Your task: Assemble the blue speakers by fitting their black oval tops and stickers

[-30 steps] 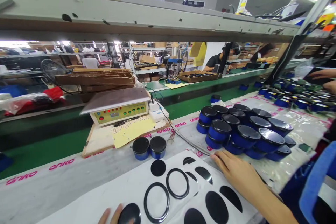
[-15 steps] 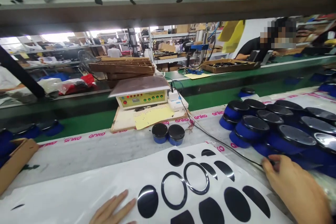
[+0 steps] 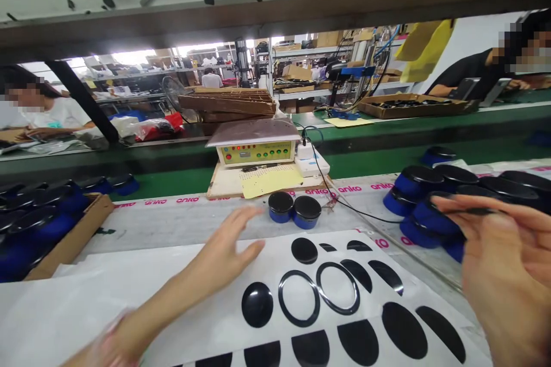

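My left hand (image 3: 226, 252) hovers open, fingers spread, over the top edge of a white sheet (image 3: 172, 275) that carries black discs (image 3: 257, 304) and two black rings (image 3: 298, 298). Two blue round units with black tops (image 3: 295, 209) stand just beyond its fingertips, untouched. My right hand (image 3: 503, 264) is raised at the right, blurred, its fingers closed around a blue round unit with a black top (image 3: 434, 221) at the edge of a heap of the same units (image 3: 430, 180).
A tester box with coloured lights (image 3: 256, 152) sits on a board behind the two units, and its cable (image 3: 344, 206) runs right across the bench. A cardboard box (image 3: 71, 235) of blue units is at the left. Behind runs a green conveyor (image 3: 370, 155). Other people sit at far left and far right.
My left hand rose from the sheet's near edge and reached forward toward the two units. My right hand lifted off the bench with a blue unit. The view swung left.
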Motion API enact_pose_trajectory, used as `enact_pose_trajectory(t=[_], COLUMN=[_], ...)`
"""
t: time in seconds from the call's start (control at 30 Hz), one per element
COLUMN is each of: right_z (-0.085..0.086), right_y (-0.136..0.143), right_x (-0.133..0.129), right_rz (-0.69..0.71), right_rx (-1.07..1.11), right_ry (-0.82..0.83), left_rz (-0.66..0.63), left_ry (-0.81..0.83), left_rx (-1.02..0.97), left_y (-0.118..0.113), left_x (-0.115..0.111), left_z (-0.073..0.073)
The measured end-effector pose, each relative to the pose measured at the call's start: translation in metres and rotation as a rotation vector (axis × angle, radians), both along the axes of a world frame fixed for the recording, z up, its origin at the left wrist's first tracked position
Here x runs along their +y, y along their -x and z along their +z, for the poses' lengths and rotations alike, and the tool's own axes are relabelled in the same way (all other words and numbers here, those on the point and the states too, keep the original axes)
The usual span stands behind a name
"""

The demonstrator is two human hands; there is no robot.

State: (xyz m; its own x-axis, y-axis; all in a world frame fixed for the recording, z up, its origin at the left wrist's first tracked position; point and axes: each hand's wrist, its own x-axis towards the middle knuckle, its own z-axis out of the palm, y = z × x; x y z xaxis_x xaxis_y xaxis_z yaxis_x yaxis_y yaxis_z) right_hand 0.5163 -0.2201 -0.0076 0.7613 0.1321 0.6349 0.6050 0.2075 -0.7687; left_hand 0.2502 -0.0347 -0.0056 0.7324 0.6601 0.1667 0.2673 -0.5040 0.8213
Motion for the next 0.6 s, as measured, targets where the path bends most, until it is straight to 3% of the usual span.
enact_pose_trajectory(t=[0.07, 0.13, 0.2, 0.27, 0.37, 0.43, 0.5, 0.6], right_z=[0.025, 0.045, 0.059, 0.065, 0.060, 0.050, 0.035, 0.009], right_y=[0.007, 0.015, 0.024, 0.032, 0.046, 0.057, 0.069, 0.082], right_x=[0.018, 0.029, 0.037, 0.046, 0.065, 0.079, 0.088, 0.092], right_rz=[0.057, 0.085, 0.169, 0.319, 0.554, 0.689, 0.786, 0.824], right_rx=[-0.051, -0.146, -0.269, -0.357, -0.335, -0.281, -0.270, -0.317], right_ry=[-0.055, 0.065, 0.228, 0.329, 0.387, 0.403, 0.424, 0.482], left_rz=[0.030, 0.033, 0.033, 0.028, -0.011, -0.010, 0.023, 0.090], left_ry=[0.069, 0.145, 0.214, 0.281, 0.436, 0.618, 0.762, 0.850], left_rx=[-0.064, -0.106, -0.158, -0.220, -0.329, -0.434, -0.505, -0.487], left_y=[-0.044, -0.076, -0.088, -0.082, -0.056, -0.041, -0.033, -0.030], left_x=[0.019, 0.034, 0.040, 0.038, 0.025, 0.019, 0.016, 0.016], left_z=[-0.012, -0.022, -0.022, -0.012, 0.005, 0.005, -0.003, -0.024])
